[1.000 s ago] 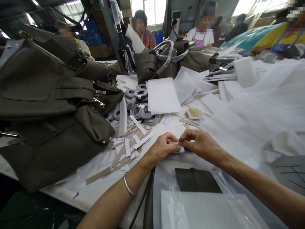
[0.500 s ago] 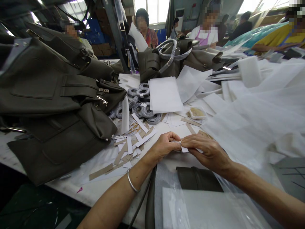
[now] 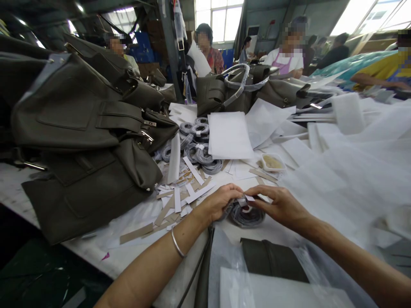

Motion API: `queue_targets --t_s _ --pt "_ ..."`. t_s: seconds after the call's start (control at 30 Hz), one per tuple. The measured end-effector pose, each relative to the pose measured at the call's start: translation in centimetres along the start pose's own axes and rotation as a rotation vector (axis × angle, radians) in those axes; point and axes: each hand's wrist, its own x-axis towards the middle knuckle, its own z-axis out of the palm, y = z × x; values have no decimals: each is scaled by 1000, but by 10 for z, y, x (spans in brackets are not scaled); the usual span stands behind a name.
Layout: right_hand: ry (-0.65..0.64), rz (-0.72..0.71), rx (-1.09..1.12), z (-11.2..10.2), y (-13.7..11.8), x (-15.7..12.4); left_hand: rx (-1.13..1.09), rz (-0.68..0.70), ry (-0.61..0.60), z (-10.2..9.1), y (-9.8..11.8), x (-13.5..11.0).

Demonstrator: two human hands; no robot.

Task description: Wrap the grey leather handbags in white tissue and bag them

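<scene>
A coiled dark strap in clear plastic sits under both hands above the table. My left hand, a silver bangle on its wrist, is closed on the coil's left side. Between the fingertips a small white paper strip lies over the coil's upper edge. My right hand pinches this strip from the right, thumb below and fingers above. Just nearer to me lies a dark olive leather piece, partly under clear plastic and a white sheet.
Paper and card strips litter the table at left, beside stacked olive handbags. Beyond are more strap coils, white sheets and a small tub. White foam sheets pile at right. Several people work behind.
The coil now shows beneath my hands, where the fingers hid it before. My right hand has turned and opened a gap under its palm. The whole view has shifted slightly.
</scene>
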Motion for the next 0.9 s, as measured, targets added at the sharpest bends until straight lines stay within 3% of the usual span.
queue_targets --t_s 0.07,0.23,0.43,0.5,0.57,0.7,0.8,0.9 --pt "-37 121 56 4 12 7 93 51 25 -1 -4 -1" --pt "-31 257 150 19 27 14 760 372 173 -2 -14 1" --pt "29 238 112 30 25 8 848 389 170 -2 -21 6" --pt "58 148 48 32 26 4 870 402 175 -3 -23 6" --pt "82 -32 -65 31 26 -2 874 412 172 -4 -26 7" --pt "20 -363 -435 22 14 -12 853 434 157 -5 -27 7" --pt "-5 -428 -633 18 -1 -16 846 453 145 -5 -27 6" --pt "2 -410 -670 16 -13 -22 853 465 145 -5 -27 6"
